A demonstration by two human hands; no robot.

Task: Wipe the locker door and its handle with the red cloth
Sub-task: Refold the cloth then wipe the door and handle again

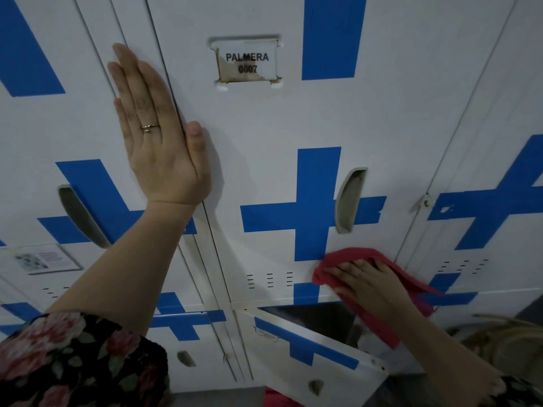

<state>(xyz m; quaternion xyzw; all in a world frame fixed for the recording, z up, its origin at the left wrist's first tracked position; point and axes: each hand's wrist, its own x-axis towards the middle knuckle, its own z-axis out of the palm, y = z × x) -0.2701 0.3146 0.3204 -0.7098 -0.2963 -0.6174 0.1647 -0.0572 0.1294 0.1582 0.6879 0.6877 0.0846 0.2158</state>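
Red cloth under right hand

Dim, even indoor light, cool in tone.
The left hand casts a soft shadow rightward onto the door. Wide-angle bending tilts the lines at the edges; corners look soft, the label sharp.

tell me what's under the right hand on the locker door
The red cloth lies under the right hand, pressed flat against the locker door below the handle. The door surface beneath the cloth is covered, so its state cannot be seen.
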